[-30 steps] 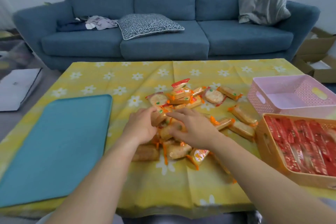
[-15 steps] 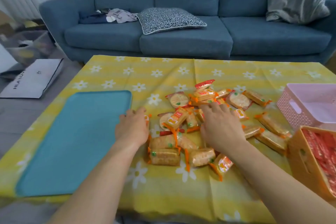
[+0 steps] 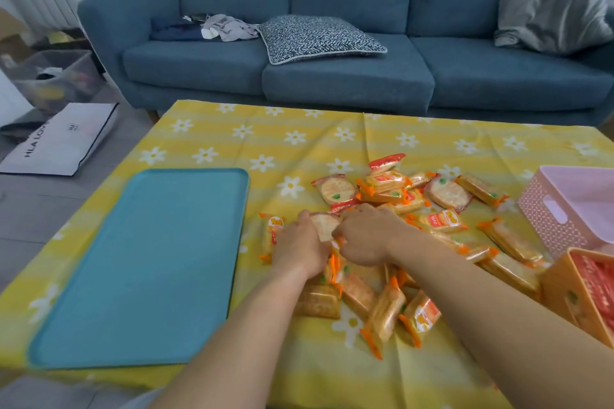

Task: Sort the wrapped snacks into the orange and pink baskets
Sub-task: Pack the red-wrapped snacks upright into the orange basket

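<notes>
A pile of orange-wrapped snacks (image 3: 395, 189) lies spread over the middle of the yellow daisy tablecloth (image 3: 299, 139). My left hand (image 3: 299, 247) and my right hand (image 3: 368, 236) meet at the pile's left side, fingers curled round a round cracker packet (image 3: 323, 224) between them. More packets (image 3: 385, 309) lie under and in front of my wrists. The pink basket (image 3: 548, 209) stands at the right edge. The orange basket (image 3: 568, 295), holding red-wrapped snacks (image 3: 598, 285), sits just in front of it.
A flat teal tray (image 3: 143, 262) takes up the table's left half. A blue sofa (image 3: 349, 76) with cushions stands behind the table. A white bag (image 3: 59, 139) and a storage bin (image 3: 56, 76) sit on the floor to the left.
My hands, apart half a second ago, have come together at the left of the pile and closed on a cracker packet. The camera has turned left, pushing the baskets to the frame's edge.
</notes>
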Tool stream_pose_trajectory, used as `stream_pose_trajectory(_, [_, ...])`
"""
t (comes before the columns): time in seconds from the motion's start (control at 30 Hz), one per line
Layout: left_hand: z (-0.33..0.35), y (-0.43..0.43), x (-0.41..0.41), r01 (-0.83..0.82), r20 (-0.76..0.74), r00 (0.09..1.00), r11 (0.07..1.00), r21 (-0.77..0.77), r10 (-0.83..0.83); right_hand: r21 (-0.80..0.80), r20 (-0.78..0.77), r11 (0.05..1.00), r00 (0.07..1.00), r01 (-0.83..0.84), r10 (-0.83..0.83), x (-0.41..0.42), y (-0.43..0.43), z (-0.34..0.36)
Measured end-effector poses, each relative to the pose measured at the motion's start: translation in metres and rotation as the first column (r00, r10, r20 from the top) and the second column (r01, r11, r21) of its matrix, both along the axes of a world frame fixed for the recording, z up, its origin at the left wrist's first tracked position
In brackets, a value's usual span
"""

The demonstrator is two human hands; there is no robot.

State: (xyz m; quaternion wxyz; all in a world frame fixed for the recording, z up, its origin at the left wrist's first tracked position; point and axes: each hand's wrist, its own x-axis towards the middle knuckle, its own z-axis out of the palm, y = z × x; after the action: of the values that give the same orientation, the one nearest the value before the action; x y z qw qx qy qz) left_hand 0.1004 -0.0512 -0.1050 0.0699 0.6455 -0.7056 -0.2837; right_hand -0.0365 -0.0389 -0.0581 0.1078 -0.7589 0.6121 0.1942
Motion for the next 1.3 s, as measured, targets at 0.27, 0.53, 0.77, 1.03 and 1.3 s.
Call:
stream_pose_trajectory(0.27, [0.014, -0.021, -0.019, -0.405, -0.375, 0.816, 0.898, 0.174, 0.440, -0.147, 0.476, 0.908, 0.833, 0.392, -0.282, -0.007, -0.054, -0.010])
stream_pose_trajectory(0.53, [0.035, -0.038, -0.004, -0.560, -0.729, 0.355, 0.757, 0.336, 0.585, -0.159, 0.289, 0.801, 0.803, 0.577, -0.521, 0.015, -0.101, -0.044])
stream_pose_trajectory(0.77, [0.051, -0.039, -0.007, -0.423, -0.773, 0.234, 0.778, 0.465, 0.590, -0.184, 0.759, 0.875, 0.631, 0.447, -0.162, -0.007, -0.075, -0.040])
stream_pose_trajectory(1.03, [0.034, -0.045, -0.013, -0.351, -0.810, 0.139, 0.794, 0.497, 0.569, 0.178, 0.870, 0.961, 0.421, 0.212, -0.255, -0.080, -0.071, 0.013])
stream_pose_trajectory(1.3, [0.023, -0.060, -0.012, -0.415, -0.764, 0.041, 0.707, 0.573, 0.644, -0.103, 0.311, 0.781, 0.765, 0.616, -0.563, -0.078, -0.157, -0.024])
